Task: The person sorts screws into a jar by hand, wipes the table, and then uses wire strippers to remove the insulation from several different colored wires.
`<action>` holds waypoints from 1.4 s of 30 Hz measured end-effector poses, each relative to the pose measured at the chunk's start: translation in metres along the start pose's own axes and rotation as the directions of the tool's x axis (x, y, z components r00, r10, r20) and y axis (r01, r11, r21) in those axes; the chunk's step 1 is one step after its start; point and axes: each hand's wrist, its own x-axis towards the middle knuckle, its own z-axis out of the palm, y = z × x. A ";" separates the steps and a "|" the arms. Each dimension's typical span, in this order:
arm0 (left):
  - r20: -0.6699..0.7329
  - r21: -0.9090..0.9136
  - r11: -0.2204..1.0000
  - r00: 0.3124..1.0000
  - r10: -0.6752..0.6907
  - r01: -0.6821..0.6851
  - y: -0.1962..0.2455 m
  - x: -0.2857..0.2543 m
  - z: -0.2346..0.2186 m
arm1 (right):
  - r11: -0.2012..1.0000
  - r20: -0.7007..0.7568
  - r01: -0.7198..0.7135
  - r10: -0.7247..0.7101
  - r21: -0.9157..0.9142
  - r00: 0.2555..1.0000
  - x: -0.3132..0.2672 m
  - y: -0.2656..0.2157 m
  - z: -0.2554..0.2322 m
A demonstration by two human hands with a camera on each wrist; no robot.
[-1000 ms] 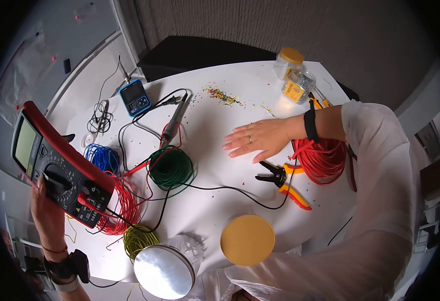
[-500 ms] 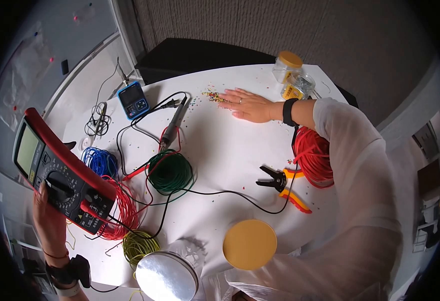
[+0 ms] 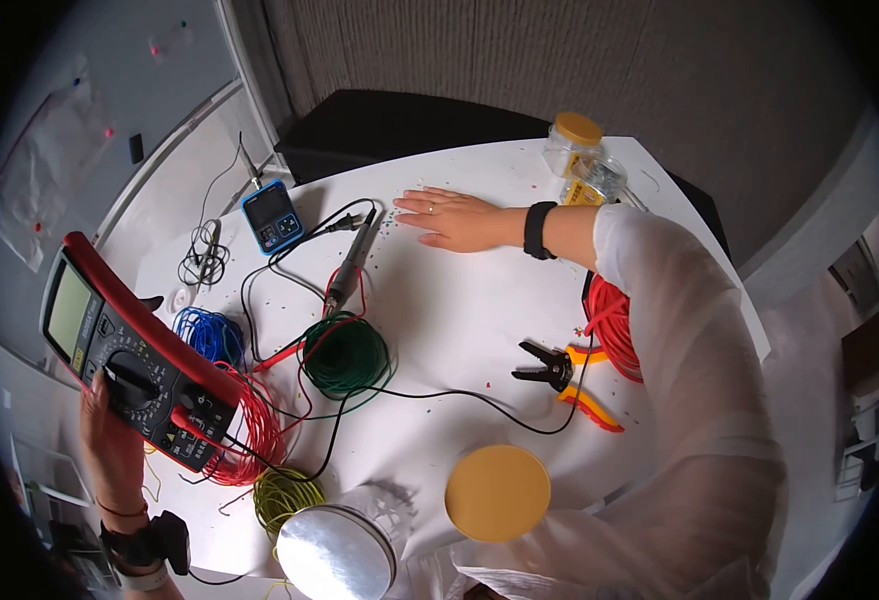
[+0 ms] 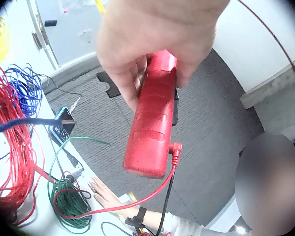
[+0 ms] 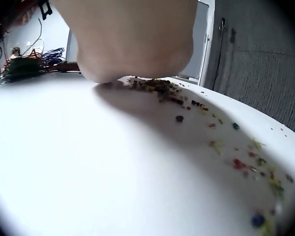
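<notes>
On the left of the head view, my left hand (image 3: 111, 445) grips a multimeter (image 3: 79, 320) raised above the table edge. Its red casing (image 4: 150, 128) shows in the left wrist view, with fingers and thumb on either side and a red lead plugged in. My right hand (image 3: 454, 220) lies palm down with straight fingers at the far part of the white table (image 3: 449, 330). It covers most of a heap of coloured bits; in the right wrist view the bits (image 5: 160, 88) sit beyond the palm, with others strewn to the right.
A soldering iron (image 3: 352, 260) and a blue-framed tester (image 3: 272, 217) lie left of the right hand. Green (image 3: 344, 355), blue (image 3: 209, 335) and red (image 3: 614, 325) wire coils surround wire strippers (image 3: 549, 367). Lidded jars (image 3: 571, 145) stand far right; a yellow lid (image 3: 497, 493) is nearest.
My right hand has moved away from beside the wire strippers to the far left, onto the coloured bits. The left hand still holds the multimeter, which sits slightly lower in view.
</notes>
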 end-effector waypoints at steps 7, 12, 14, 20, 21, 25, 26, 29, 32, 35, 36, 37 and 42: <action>0.007 -0.025 1.000 1.000 -0.009 0.009 0.006 -0.004 0.007 | 0.976 0.057 -0.218 0.217 0.010 0.975 0.008 0.012 0.011; 0.061 -0.028 1.000 0.998 0.002 0.000 0.005 0.000 0.005 | 0.964 0.131 -0.264 0.258 0.024 0.957 -0.019 0.026 0.003; 0.086 -0.044 0.999 0.996 0.009 -0.005 0.003 0.001 0.007 | 0.945 0.156 -0.282 0.308 -0.168 0.939 -0.031 0.035 0.001; 0.033 -0.002 1.000 0.999 0.009 -0.009 -0.001 0.004 0.006 | 0.865 -0.081 -0.485 0.496 0.127 0.864 -0.021 0.028 0.003; 0.035 -0.015 1.000 0.999 0.009 -0.008 -0.001 0.005 0.006 | 0.865 -0.081 -0.485 0.496 0.127 0.864 -0.013 0.022 0.005; 0.029 0.004 1.000 0.999 0.014 -0.014 -0.001 0.004 0.007 | 0.945 -0.079 -0.309 0.318 0.110 0.945 0.013 -0.004 0.021; 0.025 0.007 1.000 1.000 0.014 -0.015 0.000 0.002 0.007 | 0.961 -0.051 -0.266 0.270 0.078 0.961 0.016 -0.006 0.023; 0.011 0.047 0.999 1.000 0.009 -0.009 0.002 -0.004 0.006 | 0.971 0.057 -0.240 0.240 0.003 0.969 0.017 0.001 0.014; 0.050 0.021 1.000 0.999 0.016 -0.017 0.004 -0.004 0.002 | 0.948 0.048 -0.317 0.317 -0.004 0.947 0.007 0.025 0.021; -0.004 -0.010 1.000 1.000 -0.008 0.008 0.005 -0.004 0.005 | 0.910 0.044 -0.414 0.413 0.001 0.909 -0.012 0.035 0.020; 0.003 0.002 1.000 1.000 -0.013 0.013 0.006 -0.004 0.006 | 0.888 0.053 -0.459 0.460 -0.023 0.887 -0.016 0.038 0.020; 0.011 0.014 1.000 1.000 -0.016 0.016 0.006 -0.004 0.008 | 0.863 0.059 -0.503 0.505 -0.049 0.861 -0.019 0.042 0.019; 0.023 0.021 1.000 1.000 0.011 -0.011 0.007 -0.004 0.012 | 0.801 0.007 -0.598 0.598 -0.032 0.801 -0.015 0.043 -0.002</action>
